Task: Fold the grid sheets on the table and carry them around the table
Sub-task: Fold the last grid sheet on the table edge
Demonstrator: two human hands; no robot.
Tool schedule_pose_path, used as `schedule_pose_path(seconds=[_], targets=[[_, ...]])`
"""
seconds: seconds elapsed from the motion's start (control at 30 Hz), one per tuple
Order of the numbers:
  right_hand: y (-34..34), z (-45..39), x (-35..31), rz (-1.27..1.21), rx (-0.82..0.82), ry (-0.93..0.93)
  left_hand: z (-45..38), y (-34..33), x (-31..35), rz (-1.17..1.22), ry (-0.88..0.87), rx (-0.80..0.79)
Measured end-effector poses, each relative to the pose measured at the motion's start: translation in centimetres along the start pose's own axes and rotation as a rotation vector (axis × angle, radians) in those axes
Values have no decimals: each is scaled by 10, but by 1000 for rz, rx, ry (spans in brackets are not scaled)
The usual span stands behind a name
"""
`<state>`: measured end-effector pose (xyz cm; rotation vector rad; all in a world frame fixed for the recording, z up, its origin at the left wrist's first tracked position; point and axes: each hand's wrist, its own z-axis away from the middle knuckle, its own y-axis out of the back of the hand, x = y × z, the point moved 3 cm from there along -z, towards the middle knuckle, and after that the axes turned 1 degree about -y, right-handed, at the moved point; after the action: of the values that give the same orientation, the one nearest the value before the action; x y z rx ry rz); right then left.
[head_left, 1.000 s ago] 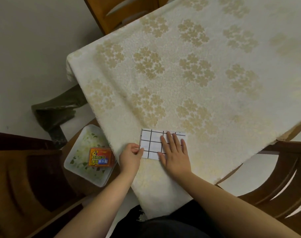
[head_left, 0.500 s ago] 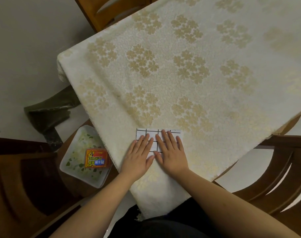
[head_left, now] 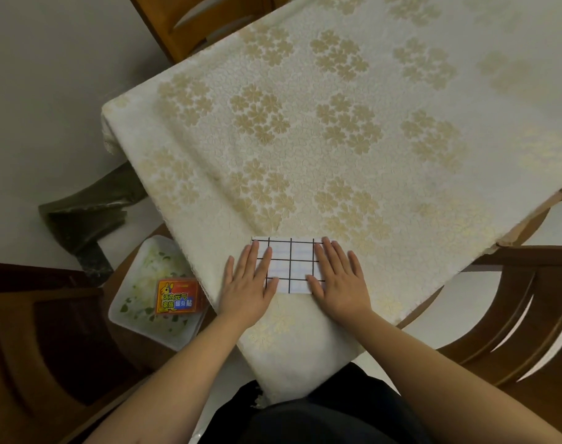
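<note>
A folded white grid sheet [head_left: 291,265] with black lines lies flat near the table's front corner. My left hand [head_left: 249,283] presses on its left end with straight fingers. My right hand [head_left: 339,278] presses flat on its right end. The sheet's middle shows between the two hands, and both ends are hidden under my palms. The table [head_left: 337,123] wears a cream cloth with gold flower clusters.
A white tray [head_left: 139,261] holding an orange packet [head_left: 177,296] sits on the wooden chair [head_left: 42,341] at the left. Another wooden chair [head_left: 513,315] stands at the right, and a third [head_left: 193,24] at the far edge. A dark bag [head_left: 91,213] lies on the floor.
My left hand went from pinching the sheet's left edge to lying flat on it. Both hands then slid apart along the sheet, uncovering its middle.
</note>
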<state>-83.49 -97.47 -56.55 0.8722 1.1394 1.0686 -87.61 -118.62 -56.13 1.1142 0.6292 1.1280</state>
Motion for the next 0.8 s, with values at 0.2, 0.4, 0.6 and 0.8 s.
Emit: schedule_pose_path(seconds=[0.2, 0.4, 0.6, 0.8], targets=[[29, -2, 1, -380, 140, -150, -2, 22, -1, 380, 30, 68], [42, 11, 5, -865, 50, -585, -1, 37, -12, 740, 690, 85], [40, 7, 1, -1065, -28, -723, -12, 37, -1, 568, 732, -176], [35, 5, 2, -1160, -84, -694, -13, 42, 2, 789, 754, -107]])
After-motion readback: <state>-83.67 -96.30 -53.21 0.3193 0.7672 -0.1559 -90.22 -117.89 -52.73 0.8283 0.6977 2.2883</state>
